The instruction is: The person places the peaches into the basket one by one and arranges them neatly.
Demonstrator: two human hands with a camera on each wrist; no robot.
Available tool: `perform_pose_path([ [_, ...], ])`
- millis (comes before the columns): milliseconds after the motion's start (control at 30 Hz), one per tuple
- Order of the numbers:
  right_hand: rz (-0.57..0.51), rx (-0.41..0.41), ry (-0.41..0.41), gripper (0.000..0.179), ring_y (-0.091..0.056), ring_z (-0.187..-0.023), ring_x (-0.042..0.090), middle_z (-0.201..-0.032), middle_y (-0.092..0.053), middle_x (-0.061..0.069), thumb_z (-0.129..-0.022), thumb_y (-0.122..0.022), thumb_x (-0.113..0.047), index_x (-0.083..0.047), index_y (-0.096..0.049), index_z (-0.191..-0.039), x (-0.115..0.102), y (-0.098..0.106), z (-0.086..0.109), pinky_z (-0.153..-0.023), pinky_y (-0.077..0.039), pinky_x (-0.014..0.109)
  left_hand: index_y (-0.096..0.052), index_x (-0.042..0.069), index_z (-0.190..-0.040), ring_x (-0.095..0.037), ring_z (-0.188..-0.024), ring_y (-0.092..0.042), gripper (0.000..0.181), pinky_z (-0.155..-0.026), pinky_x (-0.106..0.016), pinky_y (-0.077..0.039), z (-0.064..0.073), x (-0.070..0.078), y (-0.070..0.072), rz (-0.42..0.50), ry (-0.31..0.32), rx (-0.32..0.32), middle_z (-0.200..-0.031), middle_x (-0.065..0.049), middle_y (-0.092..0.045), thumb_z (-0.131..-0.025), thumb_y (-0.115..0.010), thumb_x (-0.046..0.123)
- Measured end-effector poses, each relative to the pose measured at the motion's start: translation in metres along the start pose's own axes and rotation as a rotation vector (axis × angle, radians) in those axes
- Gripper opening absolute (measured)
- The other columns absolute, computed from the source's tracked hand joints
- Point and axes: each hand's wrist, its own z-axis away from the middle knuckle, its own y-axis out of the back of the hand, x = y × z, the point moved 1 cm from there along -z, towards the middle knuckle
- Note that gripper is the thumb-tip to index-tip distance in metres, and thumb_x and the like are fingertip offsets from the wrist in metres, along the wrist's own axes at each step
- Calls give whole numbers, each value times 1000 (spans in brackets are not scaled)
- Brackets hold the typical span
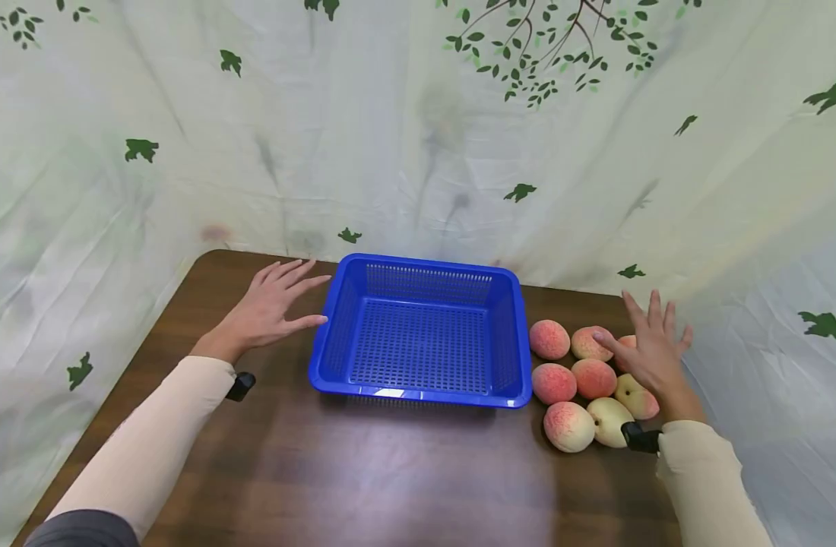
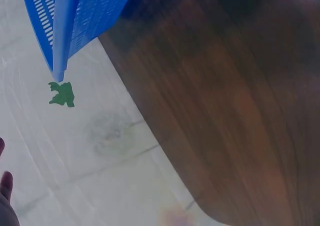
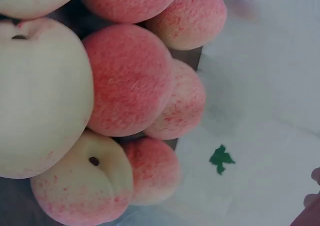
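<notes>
Left sleeve: cream, dark band (image 1: 83, 529) at its lower end, black wrist unit (image 1: 240, 386); left of and nearer than basket.
Left hand (image 1: 269, 310): just left of basket, fingers spread, thumb toward its left rim, holding nothing. Left wrist view shows a gap from fingers to rim.
Surface (image 1: 363, 471): dark brown wood grain, under basket and extending to both sides; glare in front of basket.
Basket (image 1: 420, 346): blue, rectangular, upright between the hands, slotted walls and floor, inside floor in full view.
Peaches, inner row: three just right of basket: red far one (image 1: 549, 339), red middle one (image 1: 554, 384), pink-and-cream near one (image 1: 569, 426). Contact with rim: can't tell.
Peaches, middle row: three, one step further right of basket: mottled far one (image 1: 589, 343), red centre one (image 1: 593, 378), pale near one (image 1: 610, 423).
Peaches, outer row: two, furthest right of basket: partly hidden one (image 1: 626, 342) behind the right hand, yellowish blushed one (image 1: 633, 395) with dark stem hole.
Right hand (image 1: 653, 357): right of basket, above outer peaches, fingers spread, holding nothing.
Backdrop (image 1: 391, 137): pale sheet, green leaf prints, behind basket.
</notes>
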Motion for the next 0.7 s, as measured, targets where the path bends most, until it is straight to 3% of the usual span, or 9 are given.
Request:
perform_pose_path([
  [300,-40,58,-17,90,21,-140,46,-158,16,20,-90,-56,-50,-21,-3,-156,22,-3,10,-94,16,75,-49,12,-140,-40,-137,-30,67,-106,-60,-20,10,3,-12,35,-94,41,-149,-20,-39,-87,-64,50],
  [533,-110,87,-61,86,18,-140,48,-158,8,25,-91,-57,-47,-17,-9,-155,36,-4,19,-94,15,75,-43,13,-144,-40,-137,-30,74,-108,-60,-17,15,11,-15,58,-91,32,-149,-17,-40,-84,-68,48],
  [700,-179,92,-89,85,18,-140,49,-157,7,26,-91,-58,-43,-16,-9,-155,44,-5,28,-94,13,75,-44,11,-143,-40,-136,-31,74,-108,-60,-17,19,17,-18,78,-122,34,-148,-18,-40,-85,-67,49],
])
